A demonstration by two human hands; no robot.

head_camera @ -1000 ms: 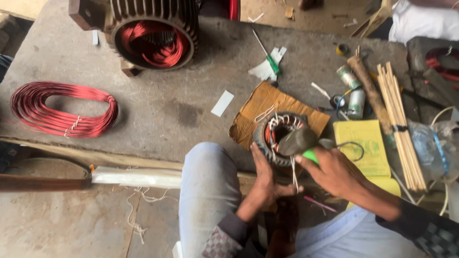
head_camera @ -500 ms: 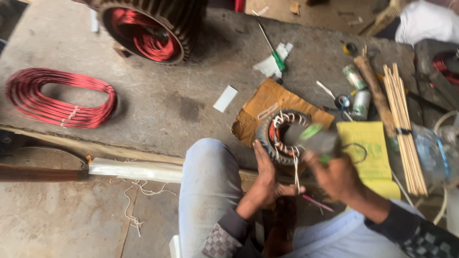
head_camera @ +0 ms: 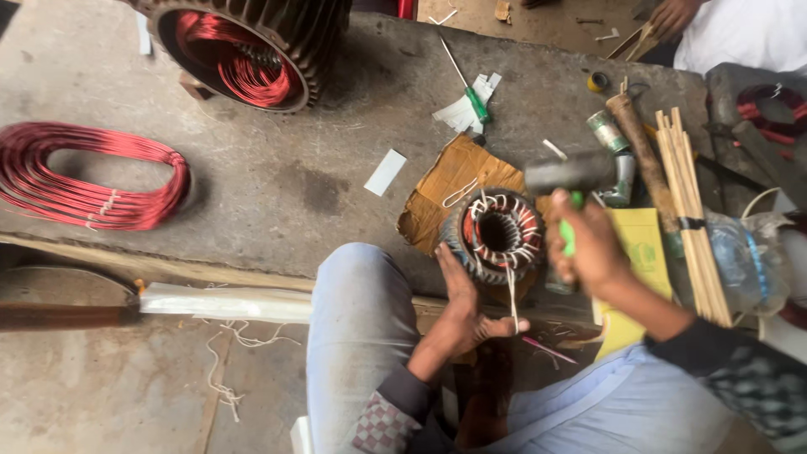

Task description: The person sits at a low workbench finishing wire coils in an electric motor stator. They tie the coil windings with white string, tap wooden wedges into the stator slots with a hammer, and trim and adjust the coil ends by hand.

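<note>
A small motor stator [head_camera: 496, 234] with copper and white windings sits on a piece of brown cardboard [head_camera: 445, 189] at the bench edge. My left hand [head_camera: 462, 307] steadies it from below, fingers against its side. My right hand [head_camera: 588, 244] grips the green handle of a hammer [head_camera: 568, 175], whose blurred grey head is raised just right of and above the stator.
A big finned motor housing [head_camera: 252, 50] with red windings stands at the back. A red wire coil [head_camera: 80, 176] lies at left. A green screwdriver [head_camera: 471, 88], wooden sticks [head_camera: 689, 202], a yellow booklet [head_camera: 643, 244] and another person's hand [head_camera: 672, 13] are at right.
My right hand has lifted the hammer up and to the right, off the stator. The view has shifted down slightly. My left hand stays on the stator.
</note>
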